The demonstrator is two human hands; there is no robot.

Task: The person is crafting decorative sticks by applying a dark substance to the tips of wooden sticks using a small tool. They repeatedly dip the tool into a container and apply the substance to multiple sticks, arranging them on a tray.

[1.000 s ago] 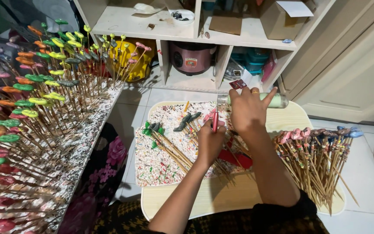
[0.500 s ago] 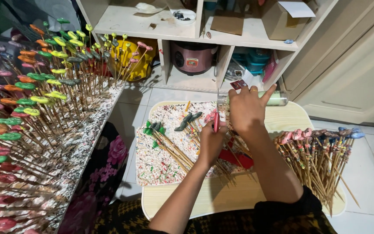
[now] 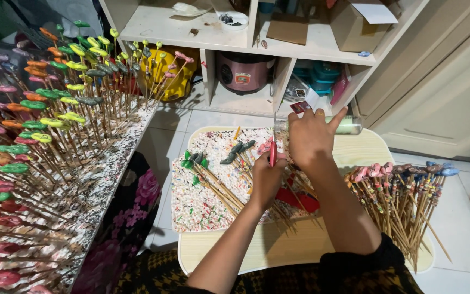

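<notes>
My left hand [image 3: 267,177] grips red-handled scissors [image 3: 273,147], blades pointing up and away. My right hand [image 3: 311,136] is beside it, fingers curled around a small piece near the blades; what it holds is hidden by the fingers. Both hands hover over a paint-speckled board [image 3: 197,201] lying on a small pale wooden table [image 3: 365,152]. On the board lie wooden sticks with green and grey tips [image 3: 213,174]. A red object [image 3: 300,200] lies under my right forearm.
A bundle of sticks with pink and blue tips [image 3: 403,201] lies at the table's right end. To the left, many sticks with coloured tips [image 3: 44,125] stand upright in a speckled base. Behind is a white shelf [image 3: 202,27] with a rice cooker [image 3: 243,71] and a cardboard box [image 3: 354,24].
The hands stay in almost the same place over the board; only small shifts of the fingers and scissors.
</notes>
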